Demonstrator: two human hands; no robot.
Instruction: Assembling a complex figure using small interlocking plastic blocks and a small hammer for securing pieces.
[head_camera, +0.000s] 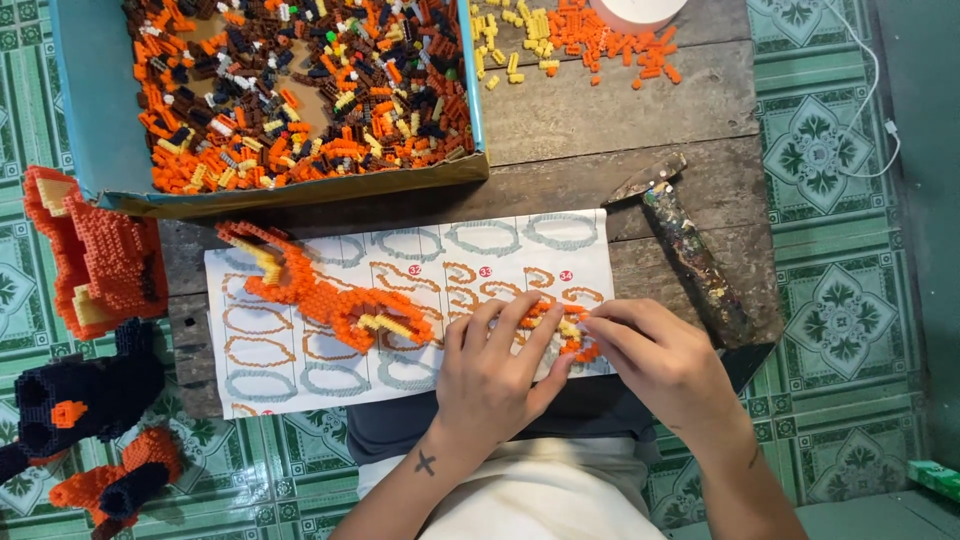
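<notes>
Both hands are meeting over the white printed instruction sheet (400, 390) lying on the worn wooden board. The left hand (490, 380) is pressing down with its fingers spread fairly wide across a small orange and yellow brick piece (565, 330) at the sheet's right end. The right hand (665, 360) is pinching that same piece from the other side, fingertips narrowed on its edge; how much of the piece lies beneath the fingers I cannot quite make out.

Toward the middle of the sheet a curved orange brick assembly with yellow patches (330, 295) is lying across the printed diagrams. Above the sheet's left half a blue cardboard box (90, 120) is holding a heap of loose orange, brown, black and yellow bricks. Above the sheet's right end, little piles of sorted yellow and orange bricks (570, 35) are sitting on the board. Just right of the sheet a paint-spattered old hammer (690, 255) is resting. Left of the sheet, off the board, an orange brick shell (100, 255) and a black brick figure (85, 395) are lying on the green tiled floor.
</notes>
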